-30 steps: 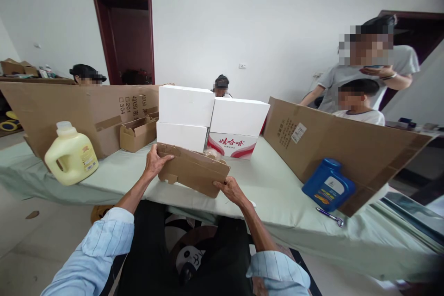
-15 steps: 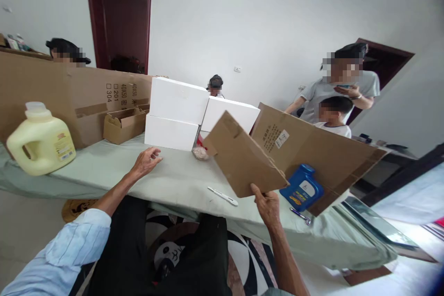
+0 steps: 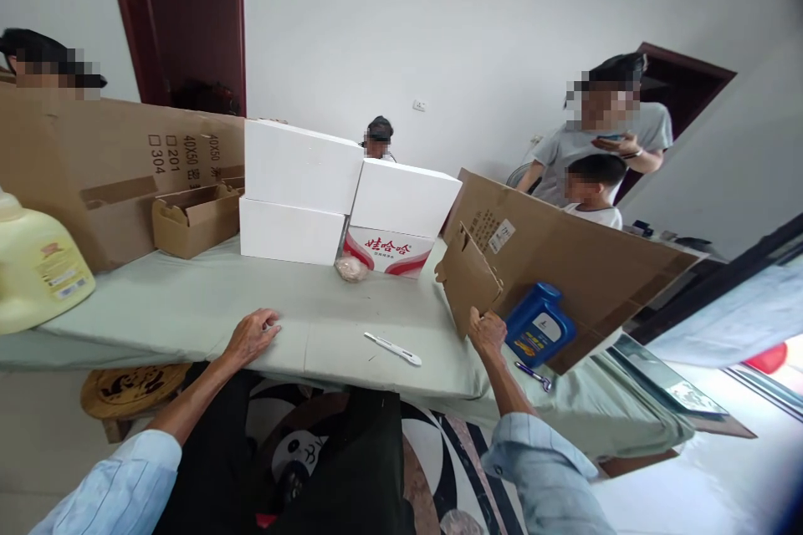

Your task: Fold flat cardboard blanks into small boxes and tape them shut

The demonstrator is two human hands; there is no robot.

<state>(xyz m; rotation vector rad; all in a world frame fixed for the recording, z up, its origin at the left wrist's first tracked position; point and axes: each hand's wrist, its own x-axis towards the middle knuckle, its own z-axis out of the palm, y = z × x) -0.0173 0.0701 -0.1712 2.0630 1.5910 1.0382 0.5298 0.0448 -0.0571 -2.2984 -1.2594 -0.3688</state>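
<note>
My right hand (image 3: 488,331) grips the lower edge of a small flattened brown cardboard box (image 3: 470,280). That box stands on edge, tilted, in front of the larger cardboard panel (image 3: 565,267). Just right of the hand is a blue plastic bottle (image 3: 540,324), with a purple-handled razor (image 3: 533,377) lying below it. My left hand (image 3: 253,336) rests on the green tablecloth (image 3: 301,301), fingers loosely bent and holding nothing. Between my hands lies a white, slim utility knife (image 3: 393,349).
White boxes (image 3: 301,167) are stacked at the back, with a clear-wrapped bundle (image 3: 351,268) before them. An open cardboard tray (image 3: 197,219) and a yellow jug (image 3: 41,267) stand at left. Several people are beyond the table. A wooden stool (image 3: 129,389) sits below left.
My right hand has carried the small cardboard box rightward and turned it more edge-on, uncovering the red-and-white box behind. My left hand has lowered onto the cloth. The view has shifted slightly.
</note>
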